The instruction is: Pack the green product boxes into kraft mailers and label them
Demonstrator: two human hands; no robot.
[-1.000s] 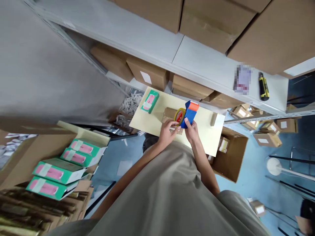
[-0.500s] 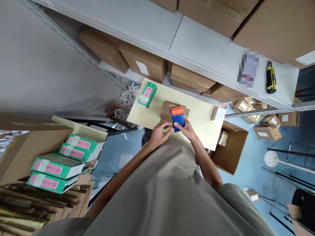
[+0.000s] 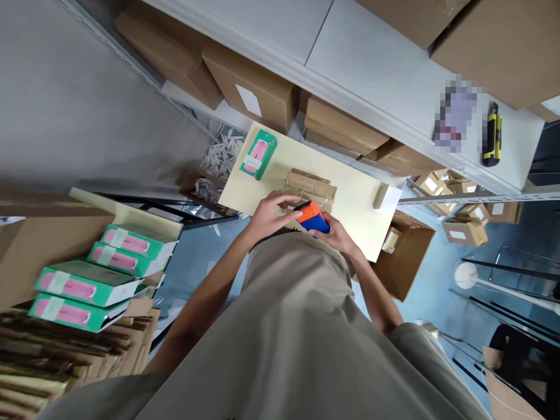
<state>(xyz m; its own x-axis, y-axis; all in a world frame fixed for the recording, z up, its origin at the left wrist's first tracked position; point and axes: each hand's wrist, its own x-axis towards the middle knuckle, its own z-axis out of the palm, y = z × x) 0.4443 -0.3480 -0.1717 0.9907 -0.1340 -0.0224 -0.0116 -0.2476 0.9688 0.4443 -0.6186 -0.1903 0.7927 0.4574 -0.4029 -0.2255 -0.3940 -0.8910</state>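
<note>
In the head view, my right hand [image 3: 336,233] is closed round the blue end of a small blue-and-orange block-shaped object [image 3: 315,223]. The exact kind of this object I cannot make out. A dark part shows at its orange end. My left hand [image 3: 273,213] has its thumb on that orange end, with the fingers curved just beyond it. Right behind the object, a brown cardboard packet with tape over it [image 3: 310,185] lies on the pale yellow tabletop [image 3: 354,201]. A green box with a pink picture [image 3: 258,154] lies at the tabletop's far left.
Green-and-pink boxes [image 3: 83,286] are stacked at left beside flattened cardboard [image 3: 65,356]. Shelving [image 3: 363,64] with brown cartons runs behind the tabletop and holds a yellow-black utility knife [image 3: 493,137]. A small pale box [image 3: 385,196] stands at the right edge, above an open carton [image 3: 406,254].
The blue-and-orange object has tipped from upright to slanted, its orange end turned toward my left hand. My left hand has risen and its thumb now touches that end. The view has shifted slightly.
</note>
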